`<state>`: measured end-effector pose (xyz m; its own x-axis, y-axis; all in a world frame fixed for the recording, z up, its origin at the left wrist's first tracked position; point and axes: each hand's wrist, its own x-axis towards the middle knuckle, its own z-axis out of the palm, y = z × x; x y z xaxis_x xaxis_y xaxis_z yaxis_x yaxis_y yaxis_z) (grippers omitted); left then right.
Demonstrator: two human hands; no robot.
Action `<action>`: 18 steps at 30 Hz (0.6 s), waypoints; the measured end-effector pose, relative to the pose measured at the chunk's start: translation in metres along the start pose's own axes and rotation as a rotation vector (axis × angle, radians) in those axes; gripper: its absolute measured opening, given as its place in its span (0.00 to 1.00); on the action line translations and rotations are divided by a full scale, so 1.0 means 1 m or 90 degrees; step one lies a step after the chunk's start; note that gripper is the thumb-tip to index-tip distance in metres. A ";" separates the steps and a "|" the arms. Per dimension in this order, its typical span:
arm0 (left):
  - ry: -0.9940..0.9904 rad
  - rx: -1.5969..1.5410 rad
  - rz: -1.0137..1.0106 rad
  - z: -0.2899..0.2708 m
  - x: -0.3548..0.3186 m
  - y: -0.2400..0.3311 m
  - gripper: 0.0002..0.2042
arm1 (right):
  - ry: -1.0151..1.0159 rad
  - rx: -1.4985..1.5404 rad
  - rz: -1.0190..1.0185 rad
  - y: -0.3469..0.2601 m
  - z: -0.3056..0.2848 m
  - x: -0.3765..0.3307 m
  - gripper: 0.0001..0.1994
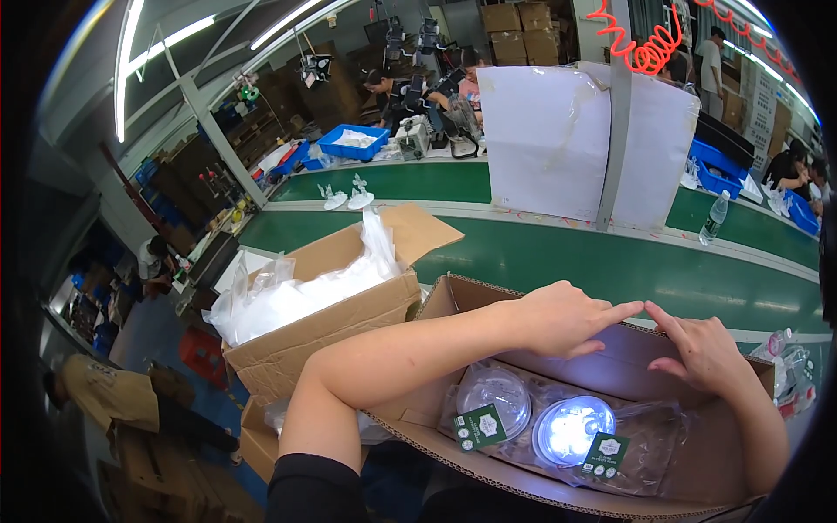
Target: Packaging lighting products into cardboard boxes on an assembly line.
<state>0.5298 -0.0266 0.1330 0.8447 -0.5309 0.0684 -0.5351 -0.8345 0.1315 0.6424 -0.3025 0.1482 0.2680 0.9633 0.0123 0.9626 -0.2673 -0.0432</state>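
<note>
An open cardboard box [410, 405] stands in front of me. Inside lie two round clear plastic lamps in clear bags, each with a green tag. The left lamp [499, 397] is unlit, while the right lamp [571, 431] glows bright white. My left hand [565, 321] reaches over the box, index finger stretched along its far rim and thumb apart. From the other side comes my right hand [700, 347], its index fingertip meeting the left one at that rim. Both hands look empty, fingers extended; whether they press on the cardboard is unclear.
Left of the box, another carton [323, 318] overflows with white plastic bags. Beyond runs a green conveyor table [540, 261] with a metal post [617, 131], white boards [545, 139] and a water bottle [715, 218]. Clear bottles [776, 344] lie at right. Several people work farther off.
</note>
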 end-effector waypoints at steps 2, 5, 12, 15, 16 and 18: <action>-0.002 0.002 -0.002 0.001 0.000 0.000 0.38 | 0.055 -0.029 -0.031 0.003 0.005 0.000 0.46; 0.006 -0.009 -0.008 0.003 0.002 -0.001 0.38 | 0.007 0.009 -0.003 0.001 -0.002 0.000 0.47; -0.008 -0.007 -0.008 0.000 0.003 -0.003 0.38 | -0.006 0.005 0.000 0.002 -0.003 0.003 0.47; -0.011 -0.011 -0.015 -0.001 0.002 -0.003 0.38 | 0.064 -0.025 -0.053 0.004 0.001 0.005 0.45; -0.018 -0.016 -0.019 0.000 0.003 -0.004 0.38 | 0.032 -0.010 -0.027 0.003 -0.002 0.005 0.45; -0.001 -0.013 -0.010 0.004 0.005 -0.006 0.38 | 0.000 0.002 -0.005 0.004 -0.002 0.006 0.45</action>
<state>0.5372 -0.0244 0.1287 0.8526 -0.5185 0.0651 -0.5220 -0.8391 0.1533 0.6482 -0.2974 0.1502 0.2600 0.9655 0.0129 0.9647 -0.2591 -0.0463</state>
